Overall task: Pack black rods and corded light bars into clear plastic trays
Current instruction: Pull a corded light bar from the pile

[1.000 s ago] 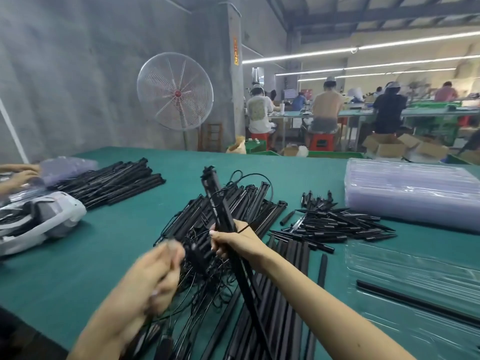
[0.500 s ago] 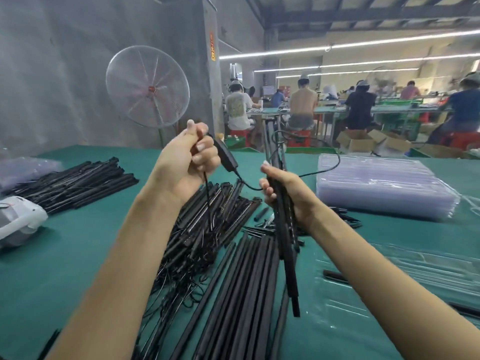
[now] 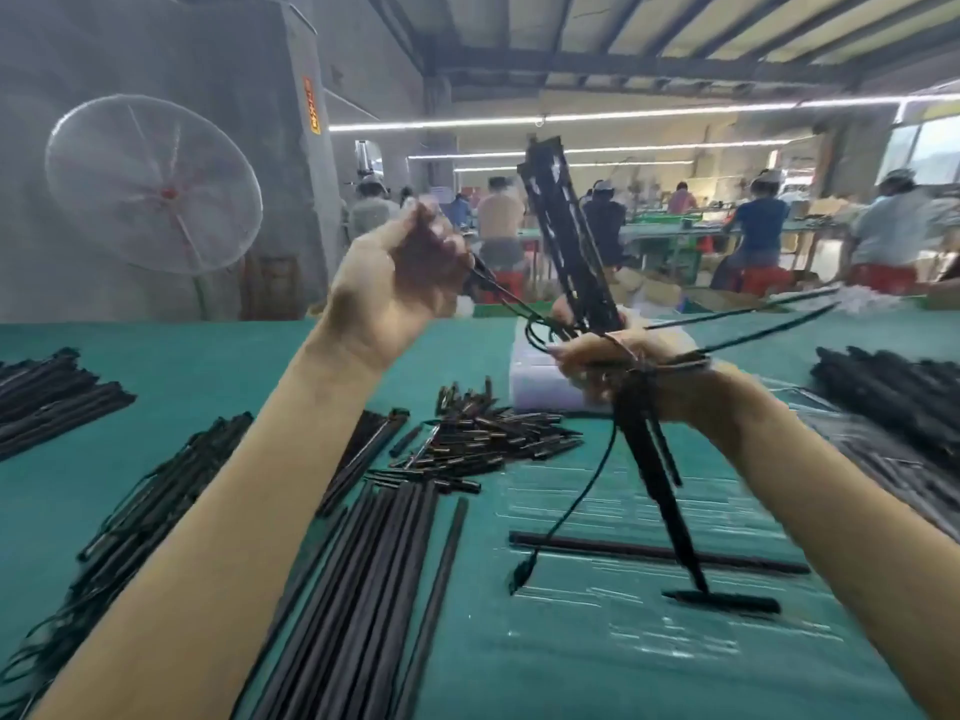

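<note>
The right hand (image 3: 631,368) is clamped around the middle of a bundle of corded light bars (image 3: 576,246), held above the green table (image 3: 208,366) with the long axis steeply tilted: the upper end points up and slightly left, the lower end points down and right over the clear plastic tray (image 3: 623,605). The left hand (image 3: 395,288) is raised to the left of the bundle, fingers curled and pinching a black cord (image 3: 506,298) that runs down and right to the right hand. One black rod (image 3: 654,552) lies in the tray, long axis running left to right, with further black rods (image 3: 358,574) lying loose on the table left of the tray.
</note>
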Tool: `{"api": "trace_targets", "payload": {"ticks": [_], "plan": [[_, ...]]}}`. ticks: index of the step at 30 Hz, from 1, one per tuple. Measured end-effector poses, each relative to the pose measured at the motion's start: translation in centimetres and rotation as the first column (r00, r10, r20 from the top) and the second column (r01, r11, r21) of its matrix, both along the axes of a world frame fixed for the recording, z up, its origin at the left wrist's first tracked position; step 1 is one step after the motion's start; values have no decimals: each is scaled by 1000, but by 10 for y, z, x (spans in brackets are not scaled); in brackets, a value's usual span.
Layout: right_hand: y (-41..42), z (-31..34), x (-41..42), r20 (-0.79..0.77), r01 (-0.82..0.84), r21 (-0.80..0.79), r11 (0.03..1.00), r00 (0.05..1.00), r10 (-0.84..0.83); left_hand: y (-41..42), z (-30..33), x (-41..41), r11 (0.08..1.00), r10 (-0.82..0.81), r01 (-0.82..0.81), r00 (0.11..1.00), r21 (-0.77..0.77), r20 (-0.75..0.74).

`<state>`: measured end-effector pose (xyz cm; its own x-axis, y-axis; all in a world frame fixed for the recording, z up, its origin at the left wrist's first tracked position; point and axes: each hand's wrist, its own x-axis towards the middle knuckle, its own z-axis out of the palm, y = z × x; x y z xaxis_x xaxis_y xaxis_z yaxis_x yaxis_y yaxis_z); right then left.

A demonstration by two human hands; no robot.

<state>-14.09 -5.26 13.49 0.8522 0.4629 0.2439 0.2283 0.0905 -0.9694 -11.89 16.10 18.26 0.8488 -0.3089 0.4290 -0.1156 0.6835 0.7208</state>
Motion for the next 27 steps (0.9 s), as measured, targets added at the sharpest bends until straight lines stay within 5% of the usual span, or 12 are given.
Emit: {"api": "trace_targets", "payload": {"ticks": [3, 5, 9, 14, 17, 19, 24, 27], "plan": [[-69, 24, -6, 38, 69, -337, 939, 997, -59, -5, -32, -2, 908, -40, 78, 994, 412, -100], [-100, 30, -11, 63, 140, -595, 791, 990, -128, -18, -58, -6, 784, -35, 184, 967, 592, -254], [-132, 7, -23, -10, 66, -884, 463, 987, -160, -52, -125, -22, 679, -122, 444, 854, 585, -506], [-145, -58, -39, -116, -58, -963, 263, 971, -209, -84, -199, -53, 435, -200, 625, 769, 649, -607], [-146, -88, -43, -82, -54, -987, 153, 979, -185, -85, -209, -64, 388, -199, 627, 773, 676, -602], [-149, -98, -43, -65, -48, -988, 149, 991, -117, -77, -211, -67, 364, -222, 621, 782, 694, -583], [-153, -99, -36, -115, -73, -923, 377, 989, -91, -60, -216, -77, 187, -319, 523, 833, 831, -453], [-149, -98, -27, 217, 237, -925, 297, 971, -100, -57, -212, -83, 94, -331, 441, 859, 892, -390]]}}
